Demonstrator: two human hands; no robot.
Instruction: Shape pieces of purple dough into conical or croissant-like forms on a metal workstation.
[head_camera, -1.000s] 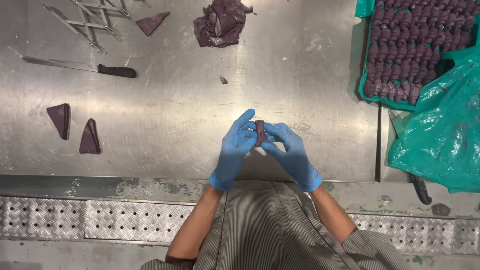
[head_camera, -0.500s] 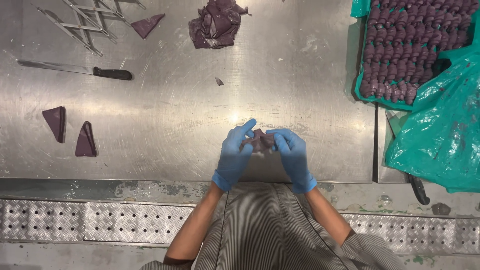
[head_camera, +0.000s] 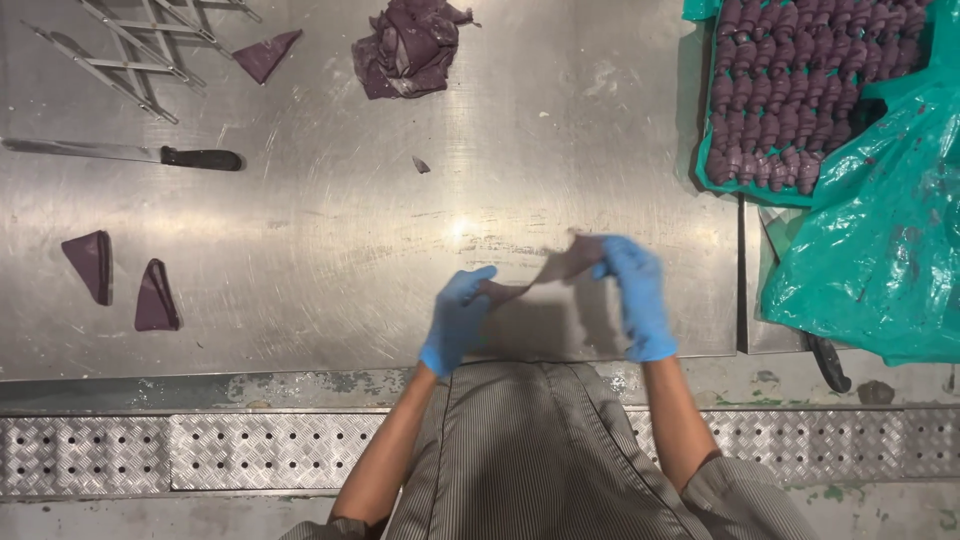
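Note:
Both my hands wear blue gloves and hold one strip of purple dough (head_camera: 552, 270) stretched between them above the steel table (head_camera: 330, 250). My left hand (head_camera: 455, 318) pinches its narrow lower end. My right hand (head_camera: 633, 295) grips the wider upper end. The dough is blurred. Two purple dough triangles (head_camera: 92, 263) (head_camera: 156, 297) lie at the table's left. A third triangle (head_camera: 266, 53) and a crumpled heap of purple dough scraps (head_camera: 408, 48) lie at the far edge.
A black-handled knife (head_camera: 120, 153) and a metal expanding cutter (head_camera: 130, 45) lie far left. A tray lined with teal plastic (head_camera: 722, 178) holds several rolled purple pastries at the right, beside a bunched teal plastic sheet (head_camera: 880, 240). Another dark handle (head_camera: 830, 362) sticks out below it.
The hands held the dough close together before; now they have moved apart, the right hand up and right, pulling the piece into a long strip.

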